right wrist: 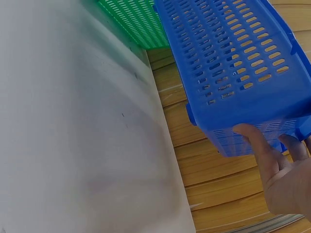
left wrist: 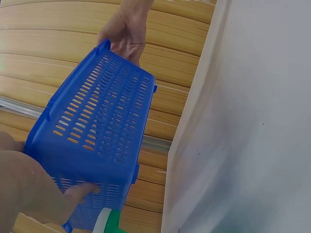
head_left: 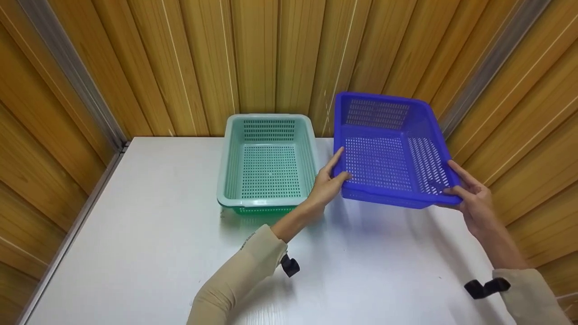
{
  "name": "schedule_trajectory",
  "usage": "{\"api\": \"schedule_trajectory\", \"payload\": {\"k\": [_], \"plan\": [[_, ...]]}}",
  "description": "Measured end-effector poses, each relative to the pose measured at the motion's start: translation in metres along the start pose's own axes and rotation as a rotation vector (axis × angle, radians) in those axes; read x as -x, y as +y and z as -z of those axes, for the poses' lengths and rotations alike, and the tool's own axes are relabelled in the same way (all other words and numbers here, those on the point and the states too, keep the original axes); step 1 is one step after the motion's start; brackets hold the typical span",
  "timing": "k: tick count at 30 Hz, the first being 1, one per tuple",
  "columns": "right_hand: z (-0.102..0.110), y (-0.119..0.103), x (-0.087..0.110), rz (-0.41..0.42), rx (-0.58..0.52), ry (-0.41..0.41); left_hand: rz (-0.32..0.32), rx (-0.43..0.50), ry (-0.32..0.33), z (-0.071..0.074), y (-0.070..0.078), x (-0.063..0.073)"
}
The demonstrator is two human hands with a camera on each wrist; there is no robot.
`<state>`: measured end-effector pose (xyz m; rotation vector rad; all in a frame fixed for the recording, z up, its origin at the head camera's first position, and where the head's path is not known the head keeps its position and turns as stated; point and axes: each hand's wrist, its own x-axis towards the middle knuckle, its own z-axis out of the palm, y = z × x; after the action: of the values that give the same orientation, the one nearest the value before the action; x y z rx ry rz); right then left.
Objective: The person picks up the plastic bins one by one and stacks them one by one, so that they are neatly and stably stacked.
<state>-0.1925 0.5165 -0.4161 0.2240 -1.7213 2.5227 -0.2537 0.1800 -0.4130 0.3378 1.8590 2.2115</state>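
Observation:
A blue-violet plastic basket (head_left: 388,190) with slotted walls is held above the right part of the table, tilted with its inside facing the head camera. My left hand (head_left: 326,184) grips its left rim, thumb inside and fingers along the side. The right hand (head_left: 474,203) grips the front right corner, thumb over the rim and fingers partly under it. In the right wrist view, fingers curl on the basket's outer wall (right wrist: 272,97). Left of it, a pale green basket (head_left: 223,167) sits nested over a darker green one (head_left: 266,210); no contents show inside.
The white table (head_left: 149,216) lies beneath, its back edge against yellow wood-look panel walls (head_left: 253,54). Similar panels with grey metal corner strips (head_left: 67,67) stand at both sides. Black wrist mounts (head_left: 290,265) project from the beige sleeves (head_left: 246,266).

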Motion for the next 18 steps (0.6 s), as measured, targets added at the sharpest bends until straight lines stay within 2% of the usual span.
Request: {"api": "schedule_trajectory", "payload": {"k": [4, 9, 18], "plan": [[-0.008, -0.003, 0.000, 0.014, 0.017, 0.005, -0.049, 0.043, -0.046, 0.008, 0.002, 0.000], [-0.018, -0.008, 0.001, 0.058, 0.041, 0.002, -0.075, 0.060, -0.086, 0.020, 0.011, 0.003], [-0.042, -0.011, 0.005, 0.090, 0.093, -0.024, -0.087, 0.085, -0.084, 0.045, 0.026, 0.012]]}}
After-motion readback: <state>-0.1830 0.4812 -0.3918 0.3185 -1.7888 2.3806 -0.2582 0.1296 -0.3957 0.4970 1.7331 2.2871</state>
